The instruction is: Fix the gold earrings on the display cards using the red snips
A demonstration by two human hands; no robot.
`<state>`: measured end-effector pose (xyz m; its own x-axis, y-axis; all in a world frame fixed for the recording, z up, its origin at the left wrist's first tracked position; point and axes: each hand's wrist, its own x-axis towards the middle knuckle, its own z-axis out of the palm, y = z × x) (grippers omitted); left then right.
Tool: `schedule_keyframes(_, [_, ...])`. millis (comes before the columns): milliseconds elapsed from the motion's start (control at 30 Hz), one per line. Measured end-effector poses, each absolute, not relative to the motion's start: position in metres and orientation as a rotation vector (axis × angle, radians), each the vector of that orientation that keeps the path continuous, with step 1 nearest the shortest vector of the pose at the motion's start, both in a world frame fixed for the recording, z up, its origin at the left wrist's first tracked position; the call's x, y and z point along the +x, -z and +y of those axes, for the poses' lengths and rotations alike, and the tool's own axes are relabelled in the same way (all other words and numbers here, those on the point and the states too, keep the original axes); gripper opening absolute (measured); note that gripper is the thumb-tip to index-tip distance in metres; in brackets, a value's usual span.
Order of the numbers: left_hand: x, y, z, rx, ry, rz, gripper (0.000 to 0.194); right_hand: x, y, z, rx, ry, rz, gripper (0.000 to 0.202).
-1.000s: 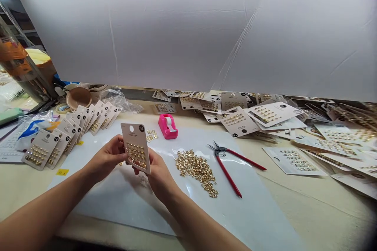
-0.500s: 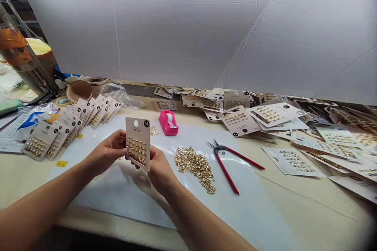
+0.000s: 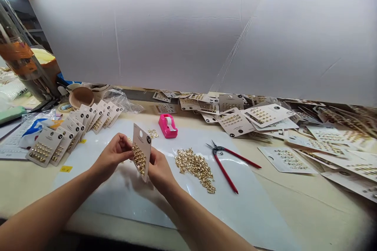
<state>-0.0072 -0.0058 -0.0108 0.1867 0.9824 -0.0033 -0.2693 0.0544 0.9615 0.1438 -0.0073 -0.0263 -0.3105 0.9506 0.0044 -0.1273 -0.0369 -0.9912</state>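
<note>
1 upright pale card (image 3: 142, 150) of shiny gold studs (image 3: 139, 158), pinched in the right grip (image 3: 160, 170); left grip (image 3: 114, 152) unclear.

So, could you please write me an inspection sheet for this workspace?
Surface: glossy white sheet on a cream tabletop.
Job's things: earring card with gold studs, held up; small gold pieces piled beside red-handled pliers; pink tape dispenser.
Clutter: overlapping row of cards at left; heaped cards at back and right; clear plastic bag.
Hands: right hand holds the earring card's right edge; left hand is at its left edge, contact unclear.
Cables: nothing clearly seen.
Surroundings: white panel across the back; orange-taped post at left.
</note>
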Motion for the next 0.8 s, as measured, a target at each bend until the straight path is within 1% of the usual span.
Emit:
schedule_keyframes(67, [-0.007, 0.011, -0.007, 1.087, -1.17, 0.893, 0.019, 0.145, 0.027, -0.006, -0.975, -1.445, -1.36, 0.004])
schedule_keyframes(200, [-0.009, 0.012, -0.007, 1.169, -1.038, 0.844, 0.011, 0.148, 0.02, -0.005, -1.033, -1.274, -1.444, 0.002])
schedule_keyframes(400, [-0.008, 0.009, -0.008, 1.269, -1.006, 0.89, 0.015, 0.154, 0.009, -0.008, -1.009, -1.029, -1.624, 0.006])
schedule_keyframes(567, [-0.004, 0.011, -0.014, 1.291, -1.061, 0.942, 0.024, 0.152, 0.008, -0.01, -1.007, -0.944, -1.702, 0.01])
schedule_keyframes(700, [-0.004, 0.017, -0.016, 1.195, -1.137, 0.967, 0.023, 0.154, -0.008, -0.017, -1.05, -0.887, -1.768, 0.012])
schedule_keyframes(800, [-0.003, 0.016, -0.015, 1.079, -1.176, 0.983, 0.022, 0.174, -0.025, -0.022, -1.149, -0.794, -1.844, 0.026])
